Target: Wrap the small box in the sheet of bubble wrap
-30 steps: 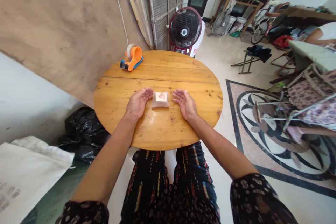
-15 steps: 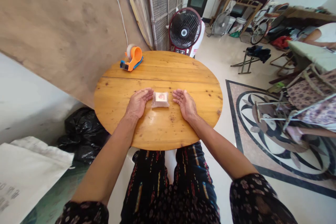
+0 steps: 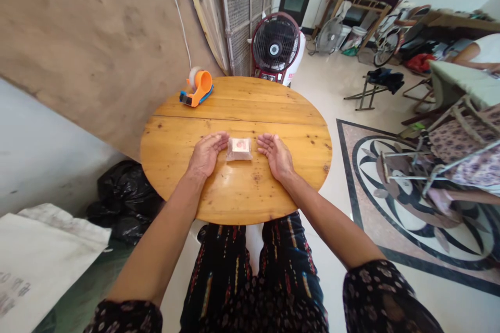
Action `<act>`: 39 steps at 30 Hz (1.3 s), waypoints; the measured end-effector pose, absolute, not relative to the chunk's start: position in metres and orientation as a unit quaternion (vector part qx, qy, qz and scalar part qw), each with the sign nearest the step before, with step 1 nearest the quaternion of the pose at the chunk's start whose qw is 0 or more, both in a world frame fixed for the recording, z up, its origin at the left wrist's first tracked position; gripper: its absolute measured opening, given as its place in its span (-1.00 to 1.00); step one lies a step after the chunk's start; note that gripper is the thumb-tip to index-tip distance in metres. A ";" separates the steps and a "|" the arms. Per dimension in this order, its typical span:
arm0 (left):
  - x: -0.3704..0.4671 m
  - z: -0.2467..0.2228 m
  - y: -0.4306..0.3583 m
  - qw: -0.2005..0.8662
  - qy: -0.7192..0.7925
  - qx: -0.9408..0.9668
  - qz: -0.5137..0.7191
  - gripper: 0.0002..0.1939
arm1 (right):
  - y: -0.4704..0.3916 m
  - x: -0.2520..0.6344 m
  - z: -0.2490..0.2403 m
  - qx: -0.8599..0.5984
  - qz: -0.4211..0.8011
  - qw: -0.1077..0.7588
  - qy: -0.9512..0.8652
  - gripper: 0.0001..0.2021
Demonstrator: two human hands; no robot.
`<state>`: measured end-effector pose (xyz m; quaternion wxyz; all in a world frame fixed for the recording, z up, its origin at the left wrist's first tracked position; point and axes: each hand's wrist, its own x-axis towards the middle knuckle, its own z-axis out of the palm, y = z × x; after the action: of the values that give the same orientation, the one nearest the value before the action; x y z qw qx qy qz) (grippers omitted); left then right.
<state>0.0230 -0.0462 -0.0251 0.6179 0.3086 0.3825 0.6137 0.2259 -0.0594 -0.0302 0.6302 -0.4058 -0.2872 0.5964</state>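
A small package in clear plastic wrap, with a pale label and a red mark [image 3: 239,150], lies flat on the round wooden table [image 3: 234,203]. On its left side rests my left hand [image 3: 207,155], palm turned inward, fingers stretched out, holding nothing. My right hand [image 3: 275,156] lies to the right of the package in the same way, open, with a small gap between fingertips and package. An orange tape dispenser [image 3: 203,83] with a roll of tape and a blue edge stands at the table's back left.
Behind the table stands a fan [image 3: 275,41]. Black plastic bags [image 3: 127,192] and a white sack [image 3: 47,255] are on the left. To the right are a small stool [image 3: 369,91], a patterned chair [image 3: 464,140] and another person's arm [image 3: 466,54] by a covered table.
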 end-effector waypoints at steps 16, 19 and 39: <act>0.023 -0.025 -0.046 0.610 0.392 0.324 0.608 -0.82 | -0.060 0.226 -0.031 -0.406 0.596 0.626 -0.296 -0.68; 0.025 -0.024 -0.048 0.598 0.397 0.335 0.610 -0.81 | -0.060 0.226 -0.030 -0.408 0.595 0.627 -0.293 -0.68; 0.027 -0.022 -0.050 0.592 0.400 0.351 0.606 -0.85 | -0.060 0.226 -0.030 -0.405 0.601 0.627 -0.285 -0.71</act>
<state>0.0266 -0.0498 -0.0219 0.5915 0.3512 0.3998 0.6057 0.2263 -0.0601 -0.0302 0.6272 -0.4053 -0.2845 0.6012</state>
